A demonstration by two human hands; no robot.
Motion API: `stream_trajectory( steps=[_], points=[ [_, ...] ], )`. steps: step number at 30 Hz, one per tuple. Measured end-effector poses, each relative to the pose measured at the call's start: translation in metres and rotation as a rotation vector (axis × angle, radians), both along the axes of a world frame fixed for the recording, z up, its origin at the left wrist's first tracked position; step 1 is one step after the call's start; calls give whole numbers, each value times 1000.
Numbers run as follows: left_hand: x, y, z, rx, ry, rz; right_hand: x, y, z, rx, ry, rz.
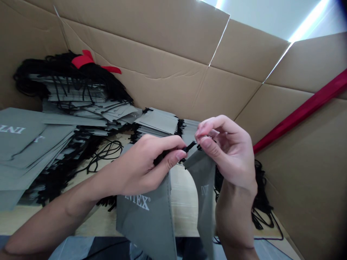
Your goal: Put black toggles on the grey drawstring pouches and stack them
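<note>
My left hand (151, 164) pinches a black cord (190, 146), whose end sticks out past thumb and forefinger toward the right. Below this hand hangs a grey pouch (146, 220) with white INTEX lettering. Close beside it, my right hand (227, 151) has thumb and fingers pressed together on the top corner of a second grey pouch (204, 191), where a short black cord piece shows. The second pouch hangs edge-on, its lettering partly visible. A small gap separates the two hands' fingertips.
Grey pouches (24, 144) with black cords are stacked at the left. A bundle with a red strap (84, 60) lies behind them. More pouches (157, 121) sit at centre back. Cardboard (162, 43) walls surround the table (184, 202); black cords (261, 195) lie at right.
</note>
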State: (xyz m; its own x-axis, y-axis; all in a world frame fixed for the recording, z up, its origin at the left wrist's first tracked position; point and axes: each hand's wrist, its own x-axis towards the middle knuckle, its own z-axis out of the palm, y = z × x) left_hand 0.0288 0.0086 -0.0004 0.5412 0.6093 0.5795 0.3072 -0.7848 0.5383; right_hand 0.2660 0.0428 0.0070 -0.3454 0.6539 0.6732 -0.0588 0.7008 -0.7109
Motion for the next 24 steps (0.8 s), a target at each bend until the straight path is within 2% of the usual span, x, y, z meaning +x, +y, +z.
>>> stream_trajectory(
  steps=[4,13,18,24],
  points=[
    [-1,1,-1,40,-8,-7,1,-1,-1,109,-191,36],
    [-2,4,1,62,31,58,-2,-5,-2,117,-167,-68],
    [-1,4,-2,157,37,59,-4,-4,0,212,-282,-57],
    [1,7,-7,166,21,98,-8,-5,-1,314,-310,-126]
  ],
)
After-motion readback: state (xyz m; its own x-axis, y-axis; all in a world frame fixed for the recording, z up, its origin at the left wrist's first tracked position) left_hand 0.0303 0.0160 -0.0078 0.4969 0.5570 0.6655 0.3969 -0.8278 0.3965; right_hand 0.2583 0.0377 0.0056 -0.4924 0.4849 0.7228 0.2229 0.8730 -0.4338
